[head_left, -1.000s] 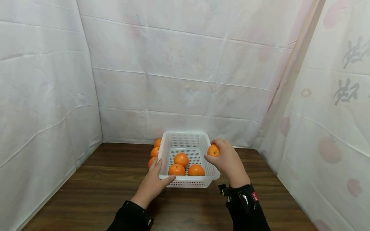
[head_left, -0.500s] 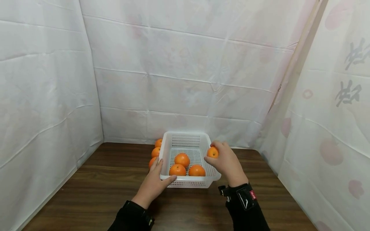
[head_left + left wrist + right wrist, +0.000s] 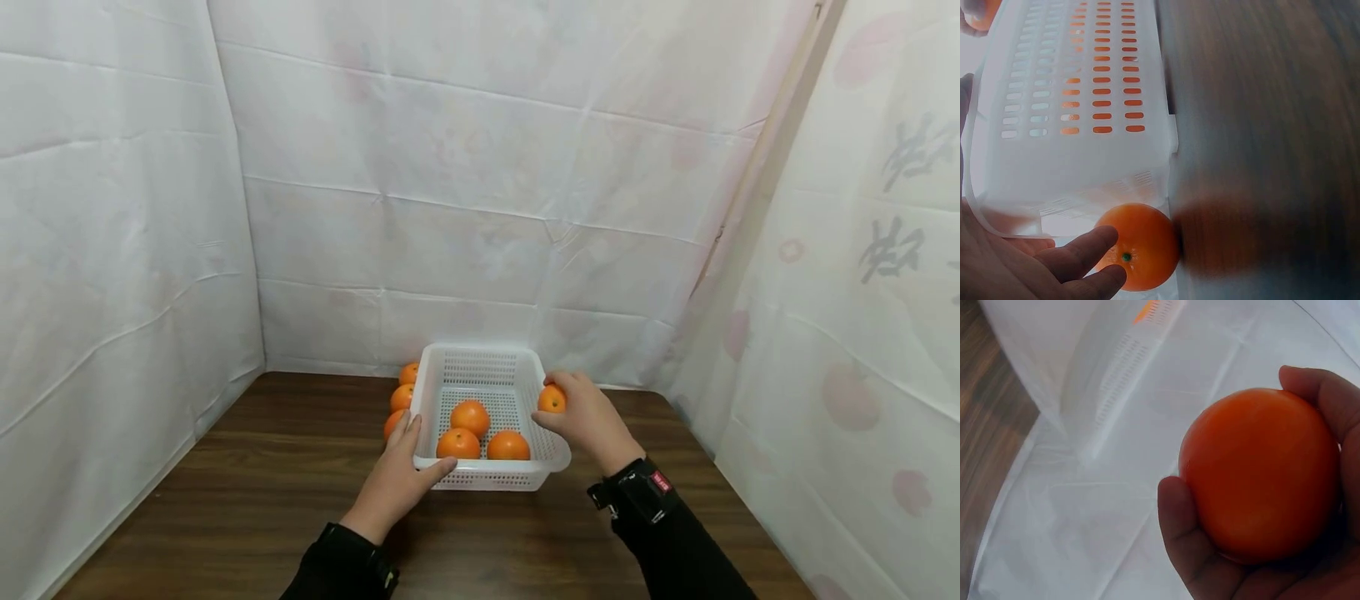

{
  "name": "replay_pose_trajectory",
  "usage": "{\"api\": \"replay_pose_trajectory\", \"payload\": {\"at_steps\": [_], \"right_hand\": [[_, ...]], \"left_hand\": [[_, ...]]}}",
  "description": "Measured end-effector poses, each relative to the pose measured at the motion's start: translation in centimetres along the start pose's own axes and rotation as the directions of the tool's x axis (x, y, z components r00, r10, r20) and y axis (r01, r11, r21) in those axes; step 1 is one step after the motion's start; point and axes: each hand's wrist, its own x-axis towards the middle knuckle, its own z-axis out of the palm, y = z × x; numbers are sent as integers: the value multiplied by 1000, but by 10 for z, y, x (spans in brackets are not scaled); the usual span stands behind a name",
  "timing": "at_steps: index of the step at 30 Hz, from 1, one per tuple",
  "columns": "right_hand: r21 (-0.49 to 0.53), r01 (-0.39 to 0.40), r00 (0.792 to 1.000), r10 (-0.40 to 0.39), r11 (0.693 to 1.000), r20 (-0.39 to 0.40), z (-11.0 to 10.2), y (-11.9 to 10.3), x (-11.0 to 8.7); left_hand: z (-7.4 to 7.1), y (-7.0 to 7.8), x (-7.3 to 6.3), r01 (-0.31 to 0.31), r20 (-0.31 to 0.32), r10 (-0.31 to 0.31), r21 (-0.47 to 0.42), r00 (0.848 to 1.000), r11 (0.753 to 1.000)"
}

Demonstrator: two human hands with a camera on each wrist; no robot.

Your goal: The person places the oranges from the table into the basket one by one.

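Note:
In the head view, my right hand (image 3: pixel 592 417) grips an orange (image 3: pixel 552 398) at the right rim of a white plastic basket (image 3: pixel 480 475). The right wrist view shows that orange (image 3: pixel 1260 475) between thumb and fingers. My left hand (image 3: pixel 393 479) holds the basket's near left corner, thumb along the front rim and fingers down the left side. Inside the basket lie three oranges, one (image 3: pixel 469 417) behind the other two. In the left wrist view, two fingertips of the left hand touch or nearly touch an orange (image 3: pixel 1141 250) outside the basket.
Along the basket's left side stands a row of oranges (image 3: pixel 402 397), partly hidden by basket and hand. Everything sits on a dark wooden table (image 3: pixel 247 475). White sheets (image 3: pixel 465 167) hang close behind the basket and at both sides.
My right forearm has swung outward to the right while the hand stays at the basket's right rim with the orange. The left hand and basket look unmoved.

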Motion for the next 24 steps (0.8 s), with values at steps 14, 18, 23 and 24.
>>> {"api": "replay_pose_trajectory", "payload": {"at_steps": [14, 18, 23, 24], "right_hand": [[-105, 75, 990, -62, 992, 124, 1, 10, 24], [-125, 59, 988, -39, 990, 151, 3, 13, 27], [-145, 70, 984, -45, 987, 171, 3, 15, 35], [-150, 77, 983, -51, 986, 174, 3, 15, 37]], "left_hand": [[6, -5, 6, 6, -2, -6, -5, 1000, 1000], [7, -5, 5, 14, 6, -14, -3, 1000, 1000], [7, -5, 5, 16, 1, -16, 4, 1000, 1000], [6, -5, 5, 15, -1, -15, 5, 1000, 1000]]}}
